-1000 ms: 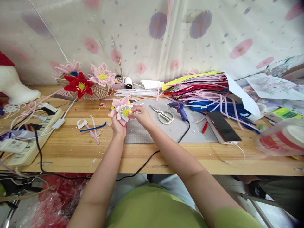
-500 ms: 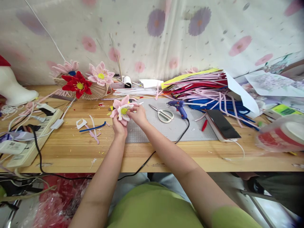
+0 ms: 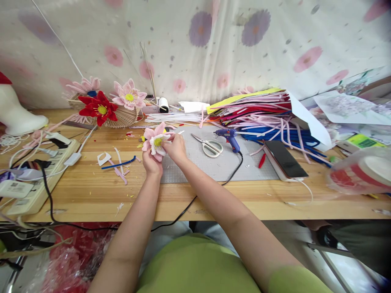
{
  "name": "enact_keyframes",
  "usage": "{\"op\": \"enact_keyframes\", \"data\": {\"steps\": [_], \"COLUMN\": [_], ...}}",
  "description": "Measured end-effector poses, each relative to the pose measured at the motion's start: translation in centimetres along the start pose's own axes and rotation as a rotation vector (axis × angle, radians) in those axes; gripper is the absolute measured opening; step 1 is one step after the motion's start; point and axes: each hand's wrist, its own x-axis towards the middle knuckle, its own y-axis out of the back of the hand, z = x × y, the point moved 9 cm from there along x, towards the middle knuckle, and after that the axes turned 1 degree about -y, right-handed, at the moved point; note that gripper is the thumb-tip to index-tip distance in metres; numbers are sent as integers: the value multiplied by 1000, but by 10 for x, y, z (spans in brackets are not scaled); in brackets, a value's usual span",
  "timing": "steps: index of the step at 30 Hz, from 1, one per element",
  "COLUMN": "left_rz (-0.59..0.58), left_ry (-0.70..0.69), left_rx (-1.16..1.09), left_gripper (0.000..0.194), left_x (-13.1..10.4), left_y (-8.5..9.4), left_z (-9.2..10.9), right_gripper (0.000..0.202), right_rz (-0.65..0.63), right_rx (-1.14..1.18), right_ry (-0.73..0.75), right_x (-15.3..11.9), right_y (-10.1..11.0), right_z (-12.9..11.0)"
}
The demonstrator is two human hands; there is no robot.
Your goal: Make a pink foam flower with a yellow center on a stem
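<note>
A fuzzy pipe-cleaner flower with pink outer petals, white inner petals and a yellow centre is held above the table. My left hand is closed round it from below, on its near side. At its right side, the fingers of my right hand are closed on a petal; the fingertips are partly hidden by the flower. Just right of my hands, a pair of scissors and a blue glue gun lie on a grey cutting mat.
Finished flowers, among them a red one, rest on a pleated fan at back left. Pipe cleaners are heaped behind the mat. A phone, a plastic-wrapped cup and a power strip flank the work area. The glue gun's cord crosses the front edge.
My right fingers have shifted slightly at the flower's right petals. Both hands keep the flower in almost the same place, and the table things stay put.
</note>
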Motion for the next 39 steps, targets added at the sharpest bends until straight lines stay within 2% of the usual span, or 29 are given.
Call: {"op": "enact_keyframes", "data": {"steps": [5, 7, 9, 11, 16, 19, 24, 29, 32, 39], "left_rz": [-158, -178, -129, -28, 145, 186, 264, 279, 248, 22], "left_ry": [-29, -34, -91, -171, -273, -220, -43, -47, -36, -113], "left_rx": [30, 71, 139, 222, 327, 355, 368, 375, 370, 477], "left_gripper": [42, 45, 47, 46, 40, 36, 33, 34, 34, 38], "left_x": [-14, -16, -14, -8, 2, 2, -1, -2, 2, 14], "left_y": [-15, -18, -17, -11, 2, 3, -1, -7, -7, -15], "left_z": [10, 9, 11, 15, 28, 34, 38, 50, 55, 70], "right_gripper": [32, 32, 32, 33, 39, 40, 35, 36, 35, 29], "right_rz": [40, 50, 56, 37, -109, -125, -64, -69, -89, -106], "right_rx": [23, 59, 110, 156, 267, 311, 307, 286, 271, 222], "right_ry": [-13, -11, 4, 30, 101, 101, 82, 73, 78, 133], "right_x": [1, 2, 3, 2, -1, 1, 9, 10, 11, 18], "right_y": [4, 4, 4, 4, 7, 22, 52, 66, 71, 90], "right_z": [-2, -1, -1, -2, -8, -3, 18, 34, 39, 51]}}
